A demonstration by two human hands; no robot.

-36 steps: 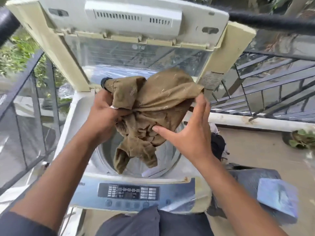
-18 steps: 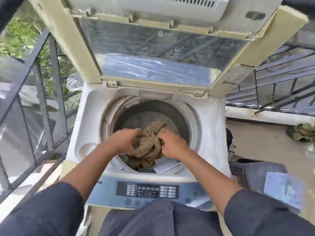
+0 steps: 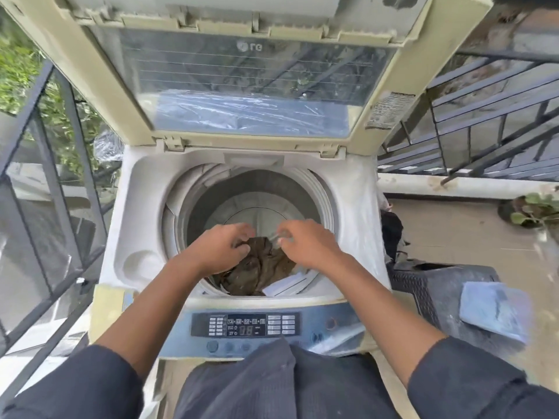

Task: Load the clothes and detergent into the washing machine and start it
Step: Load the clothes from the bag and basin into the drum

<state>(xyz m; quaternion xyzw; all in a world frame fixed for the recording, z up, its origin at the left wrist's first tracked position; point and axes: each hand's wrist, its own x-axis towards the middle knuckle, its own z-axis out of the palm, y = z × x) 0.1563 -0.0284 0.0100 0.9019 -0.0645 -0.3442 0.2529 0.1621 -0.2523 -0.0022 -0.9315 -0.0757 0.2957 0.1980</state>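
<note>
Top-load washing machine [image 3: 360,207] in front of me, lid [image 3: 251,83] propped up and open, glass panel facing me. Brown garment [image 3: 260,267] lies bunched in the drum [image 3: 251,195], toward the near side, partly hidden by my hands. Far half of the drum floor is bare metal.

My left hand [image 3: 219,247] is over the drum's near-left, fingers [image 3: 242,231] loosely curled above the brown garment; they look released, touching or just above the cloth, nothing clearly pinched. My right hand [image 3: 308,244] is over the near-right, fingers [image 3: 284,232] blurred by motion, also loose and curled downward; no firm hold visible, though I cannot tell if the tips catch the fabric. Hands are close together, a small gap between them with the garment showing through it.

White paper or plastic sheet [image 3: 287,284] sits at the drum's near-right rim beside the garment. Control panel [image 3: 246,325] at the near edge, display lit with digits. Dark sleeves on both forearms, pushed up.

Right of the machine: dark woven basket [image 3: 423,285] on the floor, with a bluish plastic packet [image 3: 496,309] resting on top. Potted plant [image 3: 535,207] further right. Metal railing [image 3: 60,176] at left, greenery beyond it.
</note>
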